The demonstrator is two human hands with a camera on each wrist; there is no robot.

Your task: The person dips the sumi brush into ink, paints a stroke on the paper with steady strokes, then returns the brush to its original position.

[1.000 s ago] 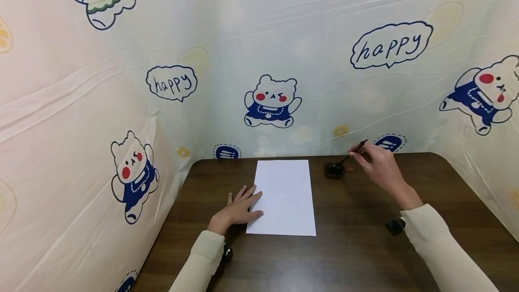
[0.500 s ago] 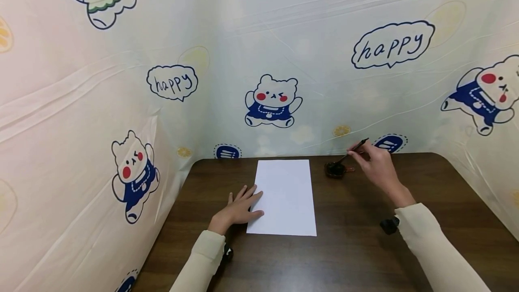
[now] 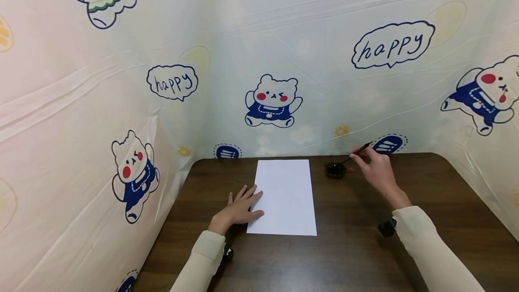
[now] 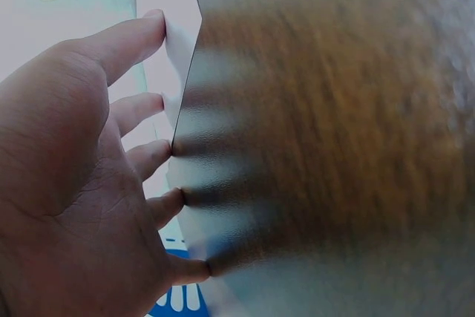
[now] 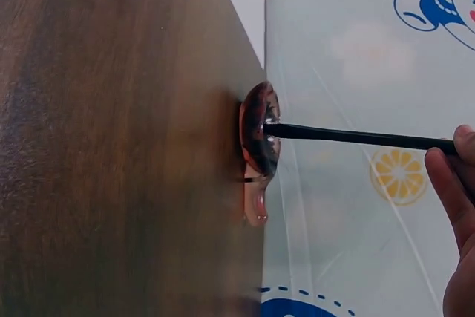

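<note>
The left hand (image 3: pixel 236 211) lay spread, fingers extended, on the left edge of the white paper sheet (image 3: pixel 285 199). The brown bench (image 3: pixel 346 242) extended right of the sheet. The right hand (image 3: pixel 378 169) was above the bench, fingers pinching a slender black rod (image 5: pixel 356 136) slanted down-left. The rod's lower end reached the small dark dish (image 3: pixel 334 171), left of those fingers, near the far bench edge.
</note>
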